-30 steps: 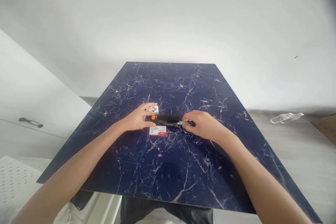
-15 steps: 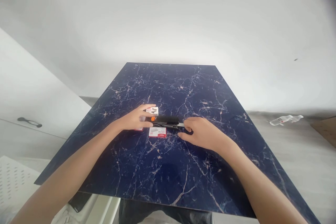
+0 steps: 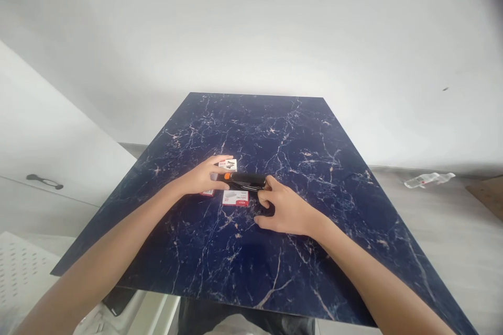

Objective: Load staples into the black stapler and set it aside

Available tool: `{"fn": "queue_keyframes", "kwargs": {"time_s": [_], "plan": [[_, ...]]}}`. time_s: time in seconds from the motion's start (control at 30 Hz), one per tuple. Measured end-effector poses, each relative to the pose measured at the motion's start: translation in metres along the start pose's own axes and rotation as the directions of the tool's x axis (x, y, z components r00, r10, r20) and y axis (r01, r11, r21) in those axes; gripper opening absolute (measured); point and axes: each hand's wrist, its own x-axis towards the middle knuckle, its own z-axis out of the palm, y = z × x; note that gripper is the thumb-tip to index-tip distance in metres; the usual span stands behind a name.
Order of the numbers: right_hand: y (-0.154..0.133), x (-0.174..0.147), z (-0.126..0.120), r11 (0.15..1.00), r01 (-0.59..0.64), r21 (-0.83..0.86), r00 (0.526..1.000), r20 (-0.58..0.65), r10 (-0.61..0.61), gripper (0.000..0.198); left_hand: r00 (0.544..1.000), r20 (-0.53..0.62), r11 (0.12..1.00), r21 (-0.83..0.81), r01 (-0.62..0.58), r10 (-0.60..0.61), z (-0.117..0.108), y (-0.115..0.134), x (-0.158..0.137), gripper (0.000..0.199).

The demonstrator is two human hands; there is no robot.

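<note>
A black stapler with an orange patch lies crosswise between my hands over the dark blue tabletop. My left hand grips its left end, which the fingers partly hide. At the right end, the curled fingers of my right hand press against the stapler, with the thumb lower and apart from it. Just in front of the stapler sits a red and white staples box. Beyond it, a small white box shows by my left fingertips. A second red and white box is mostly covered by my left hand.
The marbled table ends near a pale wall. On the floor to the right lie clear plastic bottles and a brown board. A white cabinet with a dark handle stands at the left.
My right hand has moved left against the stapler's end. The pale strip that stuck out there is no longer visible. My left hand has barely moved.
</note>
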Motion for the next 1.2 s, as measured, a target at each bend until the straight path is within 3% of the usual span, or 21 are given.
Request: {"fn": "queue_keyframes", "kwargs": {"time_s": [0.17,0.3,0.37,0.47,0.6,0.7,0.83,0.97,1.2], "plan": [[0.005,0.002,0.010,0.999,0.006,-0.042,0.998,-0.059,-0.008,0.028,0.999,-0.040,1.000,0.018,0.003,-0.003,0.003,0.001,0.002,0.043],[0.011,0.007,0.020,0.996,-0.050,-0.080,0.980,-0.195,0.034,0.013,0.970,-0.242,0.987,0.155,0.037,0.001,0.017,0.016,0.005,0.044],[0.013,0.010,0.024,0.996,-0.052,-0.073,0.970,-0.240,0.033,0.014,0.954,-0.300,0.978,0.193,0.077,-0.016,0.027,0.029,0.003,0.043],[0.014,0.011,0.027,0.998,-0.057,-0.033,0.959,-0.279,0.046,0.024,0.969,-0.246,0.977,0.204,0.062,-0.010,0.038,0.050,-0.005,0.041],[0.016,0.013,0.026,0.996,-0.078,0.052,0.947,-0.309,0.091,0.024,0.981,-0.171,0.968,0.247,-0.046,0.090,0.039,0.066,-0.013,0.042],[0.018,0.013,0.025,0.988,-0.098,0.119,0.935,-0.330,0.132,0.025,0.968,-0.162,0.951,0.272,-0.145,0.194,0.030,0.066,-0.014,0.036],[0.019,0.013,0.026,0.987,-0.094,0.129,0.934,-0.331,0.132,0.036,0.949,-0.003,0.932,0.191,-0.309,0.316,0.018,0.056,-0.013,0.016],[0.019,0.012,0.027,0.991,-0.084,0.103,0.945,-0.308,0.112,0.038,0.963,-0.008,0.952,0.150,-0.266,0.270,0.012,0.050,-0.014,0.018],[0.020,0.012,0.030,0.996,-0.065,0.068,0.946,-0.314,0.083,0.044,0.978,-0.081,0.936,0.314,-0.161,0.195,0.009,0.047,-0.015,0.026]]}}
